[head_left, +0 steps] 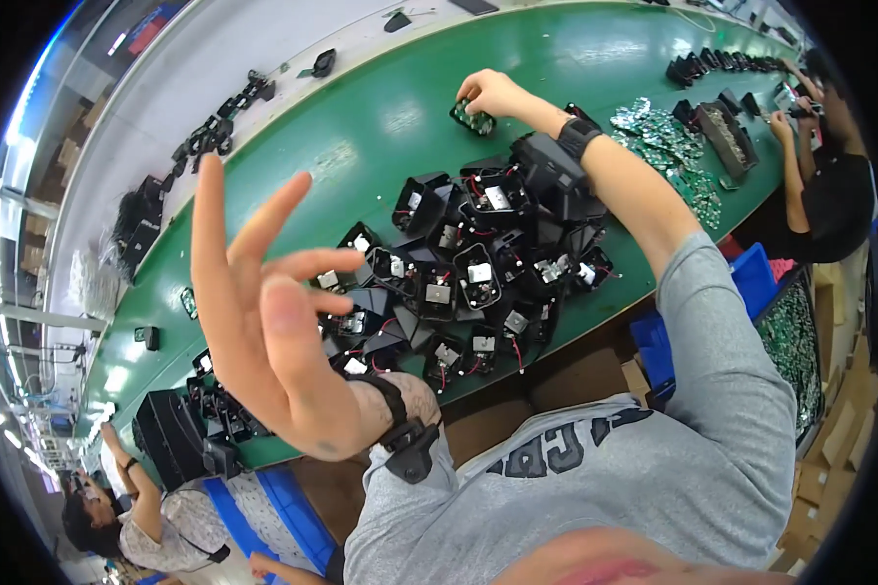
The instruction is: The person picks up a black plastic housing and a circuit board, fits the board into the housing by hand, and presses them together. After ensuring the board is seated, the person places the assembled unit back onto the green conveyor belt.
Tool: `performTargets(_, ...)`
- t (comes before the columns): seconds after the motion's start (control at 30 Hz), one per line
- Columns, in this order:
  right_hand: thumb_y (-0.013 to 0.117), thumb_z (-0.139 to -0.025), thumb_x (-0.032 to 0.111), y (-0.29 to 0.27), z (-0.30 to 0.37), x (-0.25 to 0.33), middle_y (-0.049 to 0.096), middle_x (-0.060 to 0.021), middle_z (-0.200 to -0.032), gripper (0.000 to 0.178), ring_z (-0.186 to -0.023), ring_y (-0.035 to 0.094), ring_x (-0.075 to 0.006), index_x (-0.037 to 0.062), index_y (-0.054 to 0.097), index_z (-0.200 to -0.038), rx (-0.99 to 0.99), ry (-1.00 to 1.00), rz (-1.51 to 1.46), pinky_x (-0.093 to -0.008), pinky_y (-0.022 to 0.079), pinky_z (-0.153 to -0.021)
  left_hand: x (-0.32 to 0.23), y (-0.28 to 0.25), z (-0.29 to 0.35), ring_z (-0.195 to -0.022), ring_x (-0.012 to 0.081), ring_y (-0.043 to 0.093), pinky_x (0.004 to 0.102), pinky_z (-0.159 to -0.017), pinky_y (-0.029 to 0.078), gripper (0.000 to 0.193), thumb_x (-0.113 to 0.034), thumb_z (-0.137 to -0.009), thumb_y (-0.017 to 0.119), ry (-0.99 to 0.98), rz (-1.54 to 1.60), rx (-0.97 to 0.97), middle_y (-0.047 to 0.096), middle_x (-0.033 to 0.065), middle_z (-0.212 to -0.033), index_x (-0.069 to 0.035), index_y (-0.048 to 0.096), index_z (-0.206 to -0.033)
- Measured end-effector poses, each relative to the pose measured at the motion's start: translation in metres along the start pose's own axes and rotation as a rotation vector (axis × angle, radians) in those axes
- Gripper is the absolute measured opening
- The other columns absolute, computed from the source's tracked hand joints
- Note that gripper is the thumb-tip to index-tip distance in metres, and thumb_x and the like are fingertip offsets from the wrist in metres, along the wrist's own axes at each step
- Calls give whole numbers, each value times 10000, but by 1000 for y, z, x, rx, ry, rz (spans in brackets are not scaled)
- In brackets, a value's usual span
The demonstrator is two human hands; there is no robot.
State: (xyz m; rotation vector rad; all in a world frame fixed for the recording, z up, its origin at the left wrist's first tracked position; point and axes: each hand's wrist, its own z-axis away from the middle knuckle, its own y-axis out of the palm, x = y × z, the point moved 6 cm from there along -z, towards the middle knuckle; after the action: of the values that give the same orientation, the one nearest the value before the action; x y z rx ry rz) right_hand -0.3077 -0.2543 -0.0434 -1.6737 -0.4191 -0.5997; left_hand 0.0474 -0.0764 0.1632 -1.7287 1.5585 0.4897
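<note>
Right hand pinching a green circuit board over the bench.
The board sits below the right fingertips, which are closed on its upper edge; whether its underside touches the bench cannot be told. The left hand is raised nearer the camera, its fingers spread wide and holding nothing, well apart from the board. The bench top is glossy green, bearing a heap of open black housings with red wires between the person's arms, and a loose pile of circuit boards to the right. Co-workers sit along both ends; a blue bin stands beside the right sleeve.
</note>
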Motion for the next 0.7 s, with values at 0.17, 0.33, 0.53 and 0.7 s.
performTargets(0.17,745,-738,293,-27,13,-7,656,-186,-1097,504,-1001,636,-314,-4,636,-1131,-48,17,334,-370,496,-886,4,3,7,-674,159,662,178,-514,455,559,-321,-952,374,122,39,125,615,262,-1124,67,411,-1352)
performTargets(0.33,687,-784,408,-103,58,-6,662,-171,-1100,515,-995,638,-305,5,654,-1102,117,197,365,-364,486,-889,4,-5,9,-664,147,655,179,-519,447,495,-246,-950,394,141,-5,144,615,255,-1132,78,445,-1321)
performTargets(0.53,724,-748,429,-85,113,-76,655,-171,-1075,647,-850,652,-258,-24,592,-1190,151,377,111,-362,538,-639,0,-3,11,-652,124,639,180,-532,438,464,-245,-956,403,133,52,150,646,220,-1080,62,489,-1293)
performTargets(0.7,798,-703,334,-103,137,-84,688,-141,-913,597,-713,647,-166,-9,593,-1146,-46,349,-142,-294,500,-526,-3,9,15,-688,113,621,199,-583,438,447,-239,-943,451,87,45,261,666,165,-1026,22,508,-1301)
